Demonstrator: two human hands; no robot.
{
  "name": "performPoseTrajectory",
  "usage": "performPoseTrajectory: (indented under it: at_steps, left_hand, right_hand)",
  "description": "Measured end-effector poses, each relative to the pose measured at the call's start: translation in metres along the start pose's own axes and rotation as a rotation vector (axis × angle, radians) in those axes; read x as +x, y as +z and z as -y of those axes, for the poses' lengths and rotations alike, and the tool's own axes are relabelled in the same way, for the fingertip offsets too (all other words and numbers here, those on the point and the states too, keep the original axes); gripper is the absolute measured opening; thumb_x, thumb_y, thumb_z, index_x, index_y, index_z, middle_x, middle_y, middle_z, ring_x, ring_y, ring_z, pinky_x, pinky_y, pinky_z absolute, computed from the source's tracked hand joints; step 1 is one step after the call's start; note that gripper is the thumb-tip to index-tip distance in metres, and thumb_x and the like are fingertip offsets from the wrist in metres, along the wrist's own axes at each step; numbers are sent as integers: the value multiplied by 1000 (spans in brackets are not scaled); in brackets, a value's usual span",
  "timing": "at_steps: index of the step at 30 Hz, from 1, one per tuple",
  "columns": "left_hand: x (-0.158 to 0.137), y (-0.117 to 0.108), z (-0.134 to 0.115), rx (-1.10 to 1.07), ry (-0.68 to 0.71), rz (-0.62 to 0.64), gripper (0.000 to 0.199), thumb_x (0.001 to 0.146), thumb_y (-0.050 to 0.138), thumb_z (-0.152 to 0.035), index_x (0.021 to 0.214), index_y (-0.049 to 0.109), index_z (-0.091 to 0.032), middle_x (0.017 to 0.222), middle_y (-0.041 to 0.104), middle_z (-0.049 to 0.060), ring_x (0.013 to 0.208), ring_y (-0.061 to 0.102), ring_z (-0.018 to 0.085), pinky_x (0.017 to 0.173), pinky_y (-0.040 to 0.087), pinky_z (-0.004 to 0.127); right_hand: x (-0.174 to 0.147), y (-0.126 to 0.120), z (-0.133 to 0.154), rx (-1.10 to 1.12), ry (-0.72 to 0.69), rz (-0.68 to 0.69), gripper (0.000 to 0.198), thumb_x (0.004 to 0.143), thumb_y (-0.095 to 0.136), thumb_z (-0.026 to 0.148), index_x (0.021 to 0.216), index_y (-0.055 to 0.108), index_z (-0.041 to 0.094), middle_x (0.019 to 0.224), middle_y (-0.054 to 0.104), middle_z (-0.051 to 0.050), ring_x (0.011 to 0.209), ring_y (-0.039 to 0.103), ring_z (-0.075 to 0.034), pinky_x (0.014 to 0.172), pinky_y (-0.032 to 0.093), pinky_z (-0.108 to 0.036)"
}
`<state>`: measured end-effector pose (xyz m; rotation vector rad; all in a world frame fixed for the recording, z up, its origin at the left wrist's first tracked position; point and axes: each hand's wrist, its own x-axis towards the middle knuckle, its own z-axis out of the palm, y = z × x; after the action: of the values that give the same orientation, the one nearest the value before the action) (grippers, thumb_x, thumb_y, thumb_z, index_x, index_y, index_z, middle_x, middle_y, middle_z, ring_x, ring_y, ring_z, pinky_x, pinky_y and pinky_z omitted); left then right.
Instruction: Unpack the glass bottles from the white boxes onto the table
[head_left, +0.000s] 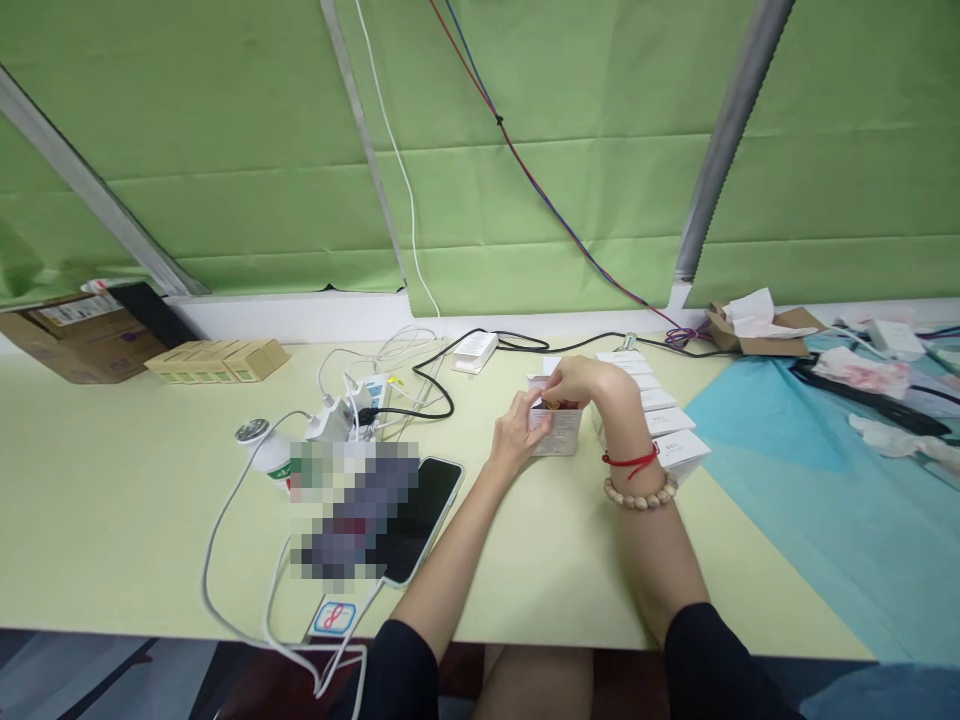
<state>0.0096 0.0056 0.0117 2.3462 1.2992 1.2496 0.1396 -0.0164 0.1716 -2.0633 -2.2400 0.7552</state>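
A small white carton (559, 436) with an open top stands on the table in front of me. My left hand (517, 428) grips it from the left side, fingers at the back and thumb on the near face. Over its open top, my right hand (592, 382) bends down with fingers pinched at the mouth. Something dark and gold-coloured shows just below those fingertips; its kind I cannot make out. Right beside the carton, partly behind my right wrist, is a row of similar white boxes (673, 420).
Left of my forearm lie a phone (420, 515), a power strip (371, 400) with plugs and cables, and a white bottle (262, 450). Yellow boxes (217, 362) and a brown carton (82, 340) sit far left. Blue sheeting (840, 480) covers the right side.
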Motion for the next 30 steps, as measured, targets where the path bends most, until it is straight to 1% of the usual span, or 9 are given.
performPoseTrajectory:
  at_steps: [6,10,14,18,21,23,25,27,30]
  left_hand:
    - [0,-1,-5,4,-65,-43,33,92,39,-39,120,52,-26,105,57,2,75,58,10,64,45,22]
    - [0,0,-5,8,-58,-69,32,92,40,-40,117,55,-26,110,54,4,79,59,11,62,45,22]
    - [-1,0,-6,-1,-69,-52,30,93,38,-41,110,56,-25,111,53,4,82,60,12,63,46,23]
    - [-1,6,-4,-107,-74,-103,31,91,41,-42,116,45,-25,116,52,5,89,60,14,67,47,25]
    - [-2,12,-1,-217,-87,-187,38,88,45,-45,117,34,-24,121,51,7,82,61,13,65,47,26]
    - [-2,13,0,-233,-97,-215,37,88,44,-46,115,32,-24,117,54,7,75,60,12,63,47,26]
    - [-2,13,-1,-216,-99,-198,34,89,42,-45,114,33,-23,111,57,5,71,59,11,61,46,26]
    - [-1,11,-3,-194,-88,-176,32,90,41,-44,114,36,-23,110,58,5,74,60,12,63,46,26]
    - [0,6,-7,-169,-69,-171,32,91,40,-42,116,41,-23,114,57,6,89,61,15,71,48,27]
  right_hand:
    - [-4,-9,-20,58,-87,-233,27,83,53,20,103,71,18,98,72,-5,84,64,-13,64,43,-16]
    - [-7,-11,-22,67,-89,-236,29,83,51,13,104,71,16,107,70,-5,89,64,-12,69,44,-15]
    - [-9,-10,-20,90,-129,-269,29,83,52,13,106,70,15,108,70,-6,89,65,-13,69,45,-17]
    - [-9,-9,-20,125,-147,-221,30,82,51,12,105,71,14,108,70,-7,92,64,-13,70,45,-16]
    - [-12,-11,-22,154,-221,-258,31,81,51,12,105,70,15,111,69,-7,96,63,-14,73,45,-17]
    - [-15,-12,-22,143,-264,-228,30,79,52,11,101,72,15,104,71,-6,92,64,-15,72,46,-18]
    - [-17,-12,-21,132,-243,-117,26,78,53,12,94,73,15,90,73,-6,84,65,-15,68,47,-20]
    - [-17,-11,-20,147,-165,-9,23,78,54,15,90,74,15,83,72,-7,77,65,-15,64,48,-20]
    - [-16,-10,-19,155,-2,51,22,79,57,21,93,72,13,88,72,-9,69,64,-14,62,50,-22]
